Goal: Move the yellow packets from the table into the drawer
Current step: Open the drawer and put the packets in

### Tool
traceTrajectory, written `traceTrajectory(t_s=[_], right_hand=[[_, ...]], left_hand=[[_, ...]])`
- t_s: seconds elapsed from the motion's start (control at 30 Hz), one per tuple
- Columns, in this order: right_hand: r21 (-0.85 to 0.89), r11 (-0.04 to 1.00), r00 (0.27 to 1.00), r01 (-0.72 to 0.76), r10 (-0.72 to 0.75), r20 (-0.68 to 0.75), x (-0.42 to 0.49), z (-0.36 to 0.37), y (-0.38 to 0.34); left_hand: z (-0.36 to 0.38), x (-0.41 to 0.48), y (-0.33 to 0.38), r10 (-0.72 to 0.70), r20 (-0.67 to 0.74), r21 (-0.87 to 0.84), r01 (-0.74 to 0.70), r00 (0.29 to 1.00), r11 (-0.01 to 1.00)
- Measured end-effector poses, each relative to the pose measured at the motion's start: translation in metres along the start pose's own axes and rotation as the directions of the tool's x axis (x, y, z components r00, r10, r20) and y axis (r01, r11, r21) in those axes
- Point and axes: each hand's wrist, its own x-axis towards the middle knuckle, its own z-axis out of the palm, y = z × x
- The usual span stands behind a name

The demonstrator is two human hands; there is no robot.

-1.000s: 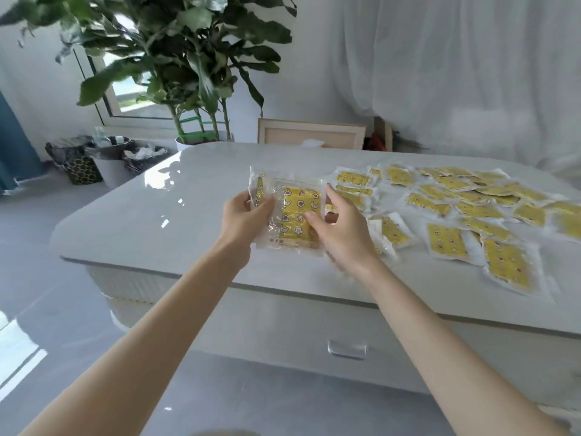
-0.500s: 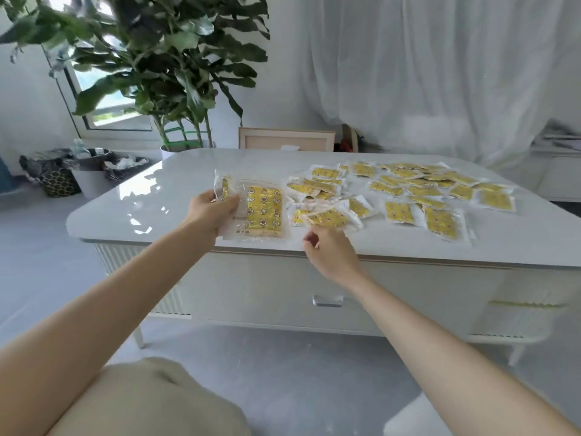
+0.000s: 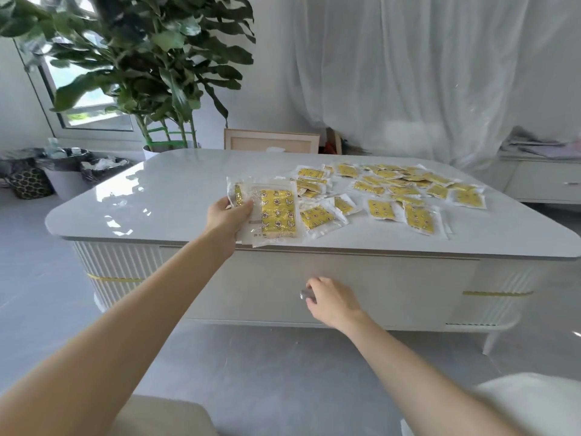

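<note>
Holding a small stack of packets (image 3: 278,212) over the near edge of the table (image 3: 151,196): left hand (image 3: 231,217), thumb pressed on the top one, clamped on the stack. Right hand (image 3: 333,302) is low at the drawer (image 3: 393,287) front, fingers curled on the metal handle (image 3: 303,294). Most of the handle is hidden, so the grip looks closed but is hard to confirm. Drawer shut, flush with the table body. Many loose packets (image 3: 415,217) lie spread over the right half of the tabletop. Potted plant (image 3: 151,58) stands behind the far left corner.
</note>
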Motion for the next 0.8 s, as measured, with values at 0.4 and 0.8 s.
traceTrajectory(t_s=[0.4, 0.8], right_hand=[[-0.207, 0.97, 0.986, 0.129, -0.103, 0.131, -0.029, -0.002, -0.003], [-0.345, 0.753, 0.804, 0.56, -0.595, 0.006, -0.071, -0.037, -0.026]], left_hand=[[0.003, -0.021, -0.014, 0.022, 0.061, 0.05, -0.025, 0.998, 0.998], [-0.008, -0.04, 0.001, 0.013, 0.107, 0.001, -0.013, 0.994, 1.0]])
